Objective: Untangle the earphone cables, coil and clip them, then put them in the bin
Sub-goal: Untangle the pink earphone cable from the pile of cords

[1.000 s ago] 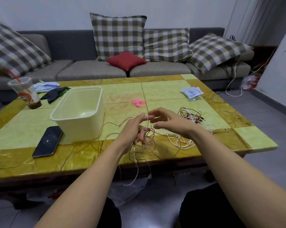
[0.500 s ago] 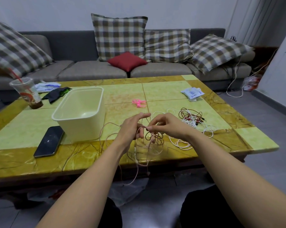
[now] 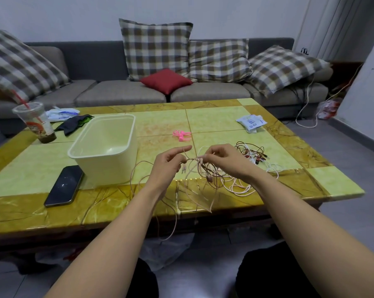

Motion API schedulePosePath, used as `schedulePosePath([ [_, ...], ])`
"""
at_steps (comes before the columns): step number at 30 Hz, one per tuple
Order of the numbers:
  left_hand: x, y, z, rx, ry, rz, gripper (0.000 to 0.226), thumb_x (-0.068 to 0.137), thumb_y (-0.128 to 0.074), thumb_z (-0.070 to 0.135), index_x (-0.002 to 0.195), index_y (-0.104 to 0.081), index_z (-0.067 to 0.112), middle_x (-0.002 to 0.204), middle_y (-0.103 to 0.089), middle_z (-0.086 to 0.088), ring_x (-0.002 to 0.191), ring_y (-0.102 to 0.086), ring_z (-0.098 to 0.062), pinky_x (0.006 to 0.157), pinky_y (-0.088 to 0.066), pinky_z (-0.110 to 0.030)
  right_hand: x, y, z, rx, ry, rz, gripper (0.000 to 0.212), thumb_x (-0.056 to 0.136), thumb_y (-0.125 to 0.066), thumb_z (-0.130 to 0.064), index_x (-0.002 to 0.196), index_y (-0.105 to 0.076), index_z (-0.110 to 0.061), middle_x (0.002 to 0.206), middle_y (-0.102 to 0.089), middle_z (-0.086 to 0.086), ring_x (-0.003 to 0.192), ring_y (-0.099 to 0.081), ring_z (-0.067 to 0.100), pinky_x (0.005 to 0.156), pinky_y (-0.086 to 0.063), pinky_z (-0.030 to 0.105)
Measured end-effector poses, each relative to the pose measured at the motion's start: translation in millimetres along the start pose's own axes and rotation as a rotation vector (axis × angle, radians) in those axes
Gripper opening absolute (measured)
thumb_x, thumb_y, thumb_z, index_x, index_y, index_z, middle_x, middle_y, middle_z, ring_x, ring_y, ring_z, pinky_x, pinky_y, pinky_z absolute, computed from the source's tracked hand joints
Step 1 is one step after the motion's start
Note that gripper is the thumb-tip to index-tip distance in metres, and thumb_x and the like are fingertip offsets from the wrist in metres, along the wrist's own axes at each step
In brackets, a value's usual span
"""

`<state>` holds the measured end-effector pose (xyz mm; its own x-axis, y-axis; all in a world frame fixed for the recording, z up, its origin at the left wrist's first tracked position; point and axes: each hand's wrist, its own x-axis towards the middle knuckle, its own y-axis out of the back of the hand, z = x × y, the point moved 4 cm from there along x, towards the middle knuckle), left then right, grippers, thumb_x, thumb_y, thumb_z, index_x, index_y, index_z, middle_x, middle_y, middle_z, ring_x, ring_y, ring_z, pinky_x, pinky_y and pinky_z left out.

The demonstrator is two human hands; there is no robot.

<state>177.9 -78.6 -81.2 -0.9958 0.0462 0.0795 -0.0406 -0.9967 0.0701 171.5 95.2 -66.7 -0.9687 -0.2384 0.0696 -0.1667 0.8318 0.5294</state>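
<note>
At frame centre, our left hand [image 3: 168, 163] and right hand [image 3: 223, 160] both pinch the thin pinkish earphone cable [image 3: 203, 168], its loops tangled.

The right hand's [image 3: 226, 161] curled fingers [image 3: 212, 151] hide where it pinches the earphone cable [image 3: 201, 166].

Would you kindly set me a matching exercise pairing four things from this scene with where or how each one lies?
Things:
1. bin
2. phone
3. pink clips
4. earphone cable

States:
a. pinched between the left hand and the right hand
b. lying flat in front of the bin
c. upright and empty
d. loose on the table, beyond both hands

Pairs: 1-c, 2-b, 3-d, 4-a.
</note>
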Motion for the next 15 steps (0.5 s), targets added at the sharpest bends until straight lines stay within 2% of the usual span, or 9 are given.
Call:
schedulePosePath([
  [1,0.9,0.9,-0.1,-0.002,-0.013,0.009,0.028,0.090,-0.059,0.008,0.109,-0.074,0.022,0.079,-0.063,0.009,0.060,-0.051,0.003,0.054,-0.039,-0.007,0.4,3.0,0.3,0.026,0.011,0.035,0.027,0.093,-0.064,-0.031,0.084,-0.069,-0.006,0.066,-0.051,-0.002,0.058,-0.040,0.008,0.054,-0.032,0.020],
  [3,3.2,3.7,-1.2,-0.009,-0.030,0.027,0.025,0.089,-0.065,0.009,0.110,-0.074,0.019,0.081,-0.064,0.007,0.059,-0.051,0.010,0.054,-0.037,-0.003,1.1,4.0,3.1,0.058,-0.017,-0.024,0.024,0.094,-0.061,-0.026,0.083,-0.067,-0.006,0.068,-0.049,0.001,0.061,-0.040,0.011,0.057,-0.033,0.024],
  [5,5.1,6.2,-2.3,-0.008,-0.043,0.027,0.026,0.087,-0.067,0.009,0.111,-0.074,0.019,0.080,-0.061,0.000,0.059,-0.050,0.007,0.054,-0.037,-0.004,0.1,2.5,9.2,0.038,-0.088,-0.155,0.024,0.094,-0.061,-0.022,0.085,-0.068,0.000,0.065,-0.048,-0.001,0.056,-0.040,0.009,0.053,-0.035,0.024],
  [7,5.7,6.7,-3.6,-0.021,-0.042,0.014,0.032,0.086,-0.069,0.008,0.115,-0.071,0.022,0.072,-0.053,-0.005,0.057,-0.045,-0.001,0.055,-0.038,-0.006,-2.5,3.4,14.5,-0.083,-0.148,-0.247,0.019,0.090,-0.067,-0.020,0.088,-0.071,-0.001,0.065,-0.052,0.000,0.053,-0.039,0.008,0.047,-0.033,0.022],
  [9,6.1,7.3,-3.8,-0.053,-0.029,0.002,0.043,0.087,-0.068,0.008,0.126,-0.065,0.027,0.065,-0.041,-0.006,0.053,-0.036,-0.006,0.054,-0.038,-0.006,-1.5,5.9,18.1,-0.219,-0.159,-0.226,0.011,0.087,-0.071,-0.018,0.093,-0.073,-0.009,0.074,-0.059,0.005,0.056,-0.042,0.010,0.046,-0.032,0.021],
  [12,7.1,7.2,-6.2,-0.030,-0.010,-0.032,0.050,0.089,-0.066,0.011,0.133,-0.056,0.033,0.061,-0.040,-0.003,0.050,-0.034,-0.005,0.048,-0.034,-0.008,1.6,12.8,17.5,-0.192,-0.120,-0.025,0.030,0.085,-0.073,-0.018,0.113,-0.066,-0.019,0.097,-0.066,0.009,0.065,-0.053,0.010,0.054,-0.039,0.020],
  [13,7.0,6.0,-7.3,-0.011,-0.003,-0.047,0.049,0.090,-0.066,0.013,0.132,-0.055,0.034,0.061,-0.041,-0.002,0.049,-0.035,-0.004,0.047,-0.033,-0.008,1.4,13.0,16.9,-0.173,-0.101,-0.016,0.040,0.086,-0.072,-0.020,0.124,-0.061,-0.023,0.104,-0.065,0.005,0.073,-0.058,0.010,0.062,-0.043,0.021],
  [15,6.2,4.2,-8.4,0.021,-0.005,-0.047,0.039,0.090,-0.064,0.014,0.125,-0.061,0.031,0.064,-0.042,0.000,0.048,-0.038,-0.001,0.047,-0.035,-0.007,-1.7,3.9,18.2,-0.111,-0.125,-0.166,0.051,0.092,-0.067,-0.026,0.140,-0.048,-0.029,0.121,-0.062,0.000,0.087,-0.062,0.006,0.076,-0.048,0.023],
])
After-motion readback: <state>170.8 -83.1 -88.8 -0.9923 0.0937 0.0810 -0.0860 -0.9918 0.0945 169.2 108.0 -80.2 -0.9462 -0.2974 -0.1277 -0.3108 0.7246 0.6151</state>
